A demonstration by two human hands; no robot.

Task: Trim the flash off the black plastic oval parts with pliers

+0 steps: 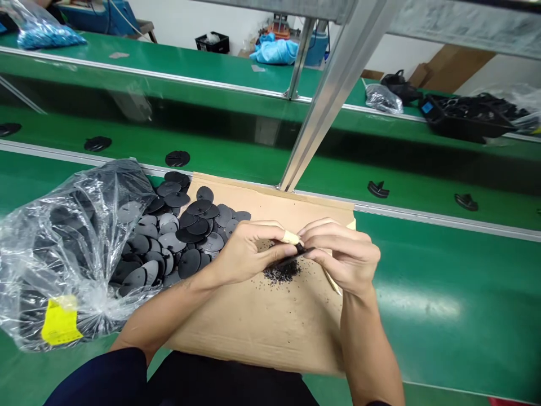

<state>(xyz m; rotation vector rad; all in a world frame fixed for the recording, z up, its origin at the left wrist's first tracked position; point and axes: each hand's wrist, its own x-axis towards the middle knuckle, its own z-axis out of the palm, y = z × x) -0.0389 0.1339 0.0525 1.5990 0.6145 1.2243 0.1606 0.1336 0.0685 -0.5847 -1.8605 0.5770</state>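
My left hand (247, 251) and my right hand (349, 254) meet over a sheet of brown cardboard (253, 324). Between them they pinch a thin black disc (289, 260), seen nearly edge-on and tilted. A small dark piece at its top edge is partly covered by my fingers. Pale yellow tape or a finger cover (291, 237) wraps a fingertip of my left hand. Just under the disc lies a heap of tiny black parts (282, 274), some scattered around it. To the left spreads a pile of loose black discs (169, 242), several resting on the cardboard.
A clear plastic bag (63, 237) with a yellow label spills discs at left. Behind the metal rail, a green conveyor belt (236, 160) carries spaced black pieces. A slanted metal post (321, 96) rises beyond my hands. A black bin (469, 115) stands on the far ledge.
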